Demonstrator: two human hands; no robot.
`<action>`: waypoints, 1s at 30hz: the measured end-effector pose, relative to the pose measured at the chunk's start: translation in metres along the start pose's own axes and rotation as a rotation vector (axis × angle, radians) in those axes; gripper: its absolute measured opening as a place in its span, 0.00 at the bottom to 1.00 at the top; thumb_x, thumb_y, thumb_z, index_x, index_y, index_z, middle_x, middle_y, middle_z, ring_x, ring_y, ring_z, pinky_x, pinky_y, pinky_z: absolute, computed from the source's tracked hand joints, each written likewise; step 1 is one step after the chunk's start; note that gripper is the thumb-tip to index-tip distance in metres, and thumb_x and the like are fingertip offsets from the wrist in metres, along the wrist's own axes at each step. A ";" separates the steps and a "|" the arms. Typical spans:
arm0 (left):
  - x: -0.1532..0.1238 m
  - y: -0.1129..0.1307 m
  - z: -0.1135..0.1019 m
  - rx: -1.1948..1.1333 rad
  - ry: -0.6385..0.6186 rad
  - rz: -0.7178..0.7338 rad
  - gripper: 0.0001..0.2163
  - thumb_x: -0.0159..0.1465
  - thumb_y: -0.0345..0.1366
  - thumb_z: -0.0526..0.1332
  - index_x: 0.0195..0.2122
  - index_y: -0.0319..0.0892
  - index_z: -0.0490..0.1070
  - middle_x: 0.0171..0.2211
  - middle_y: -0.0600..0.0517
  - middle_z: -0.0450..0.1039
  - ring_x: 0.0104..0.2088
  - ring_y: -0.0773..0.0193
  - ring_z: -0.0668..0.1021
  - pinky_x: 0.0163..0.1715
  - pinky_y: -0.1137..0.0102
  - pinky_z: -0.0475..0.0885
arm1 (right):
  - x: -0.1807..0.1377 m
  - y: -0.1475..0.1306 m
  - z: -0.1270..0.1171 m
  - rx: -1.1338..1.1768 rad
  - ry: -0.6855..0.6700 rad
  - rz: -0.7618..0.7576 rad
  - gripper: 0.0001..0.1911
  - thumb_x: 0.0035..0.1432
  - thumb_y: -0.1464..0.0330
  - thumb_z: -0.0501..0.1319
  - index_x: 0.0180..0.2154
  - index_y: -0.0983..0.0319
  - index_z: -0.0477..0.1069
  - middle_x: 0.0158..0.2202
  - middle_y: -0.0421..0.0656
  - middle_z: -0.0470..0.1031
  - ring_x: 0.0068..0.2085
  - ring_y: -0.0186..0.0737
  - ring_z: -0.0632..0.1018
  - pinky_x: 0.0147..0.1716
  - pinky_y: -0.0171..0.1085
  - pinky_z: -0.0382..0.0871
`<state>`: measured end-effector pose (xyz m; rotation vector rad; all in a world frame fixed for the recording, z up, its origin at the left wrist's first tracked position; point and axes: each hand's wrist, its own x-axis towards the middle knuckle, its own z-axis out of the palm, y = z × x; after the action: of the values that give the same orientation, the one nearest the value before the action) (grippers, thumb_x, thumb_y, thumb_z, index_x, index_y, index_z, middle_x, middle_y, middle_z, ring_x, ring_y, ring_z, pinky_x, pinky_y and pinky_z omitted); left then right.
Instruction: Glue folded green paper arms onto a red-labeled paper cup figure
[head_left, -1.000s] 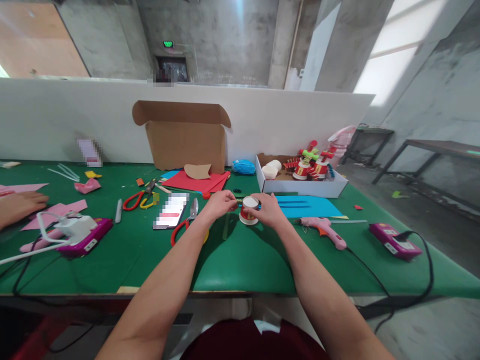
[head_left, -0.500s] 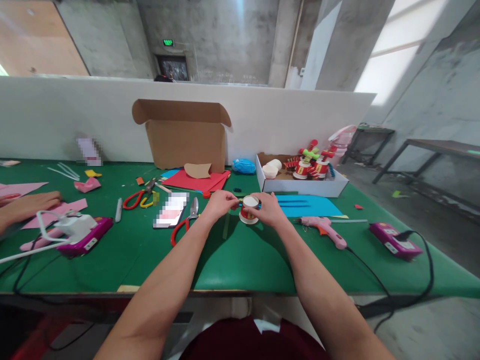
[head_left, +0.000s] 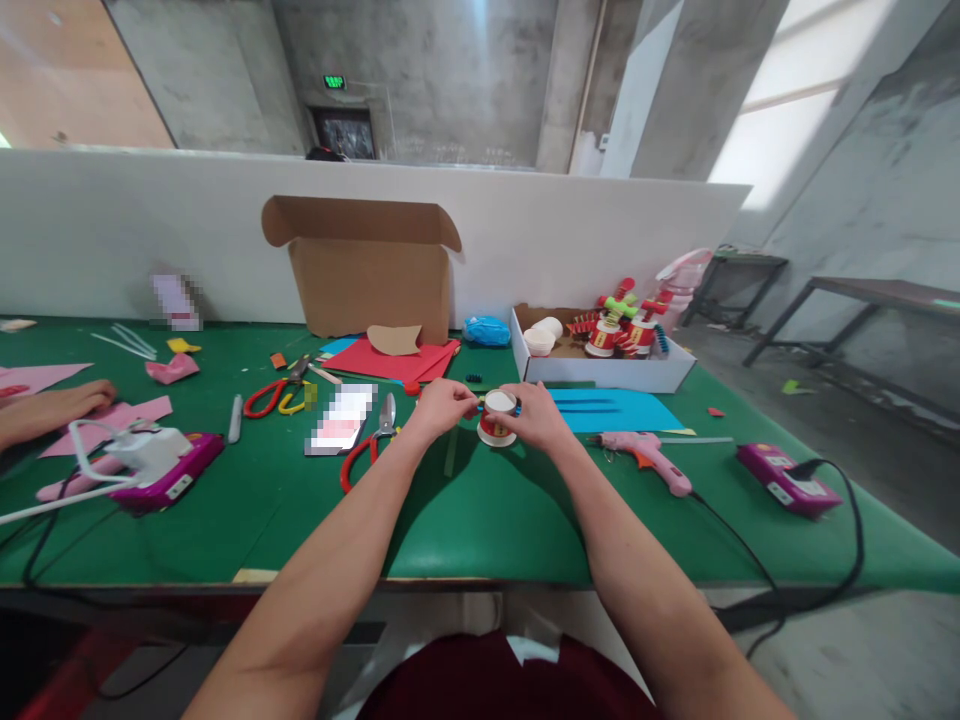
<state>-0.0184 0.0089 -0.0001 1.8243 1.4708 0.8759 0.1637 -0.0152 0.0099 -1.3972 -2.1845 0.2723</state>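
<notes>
A small red-and-white paper cup stands upside down on the green table, its white base facing up. My right hand is closed around its right side, thumb across the front. My left hand pinches at the cup's left side; the small piece between its fingertips is too small to make out. Just left of the cup lies a thin green strip. Scissors with red handles rest beside my left forearm. Blue paper lies beyond my right hand.
A pink glue gun and a purple power strip with a cable lie at right. Behind stands a white box of cups and decorated pieces. Red paper, pliers and a phone are leftward. A co-worker's hand touches pink paper.
My hands and the cup keep nearly the same pose. The co-worker's hand at the far left has shifted slightly left, its fingers more bent.
</notes>
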 end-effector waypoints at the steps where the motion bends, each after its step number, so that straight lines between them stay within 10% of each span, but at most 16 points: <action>1: 0.000 -0.001 0.000 -0.001 -0.003 0.004 0.06 0.57 0.31 0.63 0.25 0.39 0.79 0.23 0.50 0.79 0.28 0.64 0.80 0.29 0.74 0.72 | 0.000 0.000 0.000 -0.004 -0.002 0.003 0.14 0.51 0.59 0.67 0.38 0.60 0.75 0.41 0.47 0.79 0.47 0.50 0.75 0.56 0.57 0.54; 30: 0.001 -0.002 0.001 -0.011 -0.011 0.019 0.06 0.56 0.31 0.62 0.25 0.39 0.78 0.23 0.50 0.79 0.27 0.65 0.80 0.28 0.75 0.71 | 0.001 -0.003 -0.002 -0.027 -0.016 0.008 0.14 0.52 0.59 0.67 0.37 0.61 0.74 0.41 0.47 0.78 0.46 0.50 0.75 0.56 0.55 0.55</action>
<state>-0.0181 0.0101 -0.0023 1.8347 1.4415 0.8803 0.1621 -0.0165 0.0134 -1.4231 -2.2034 0.2591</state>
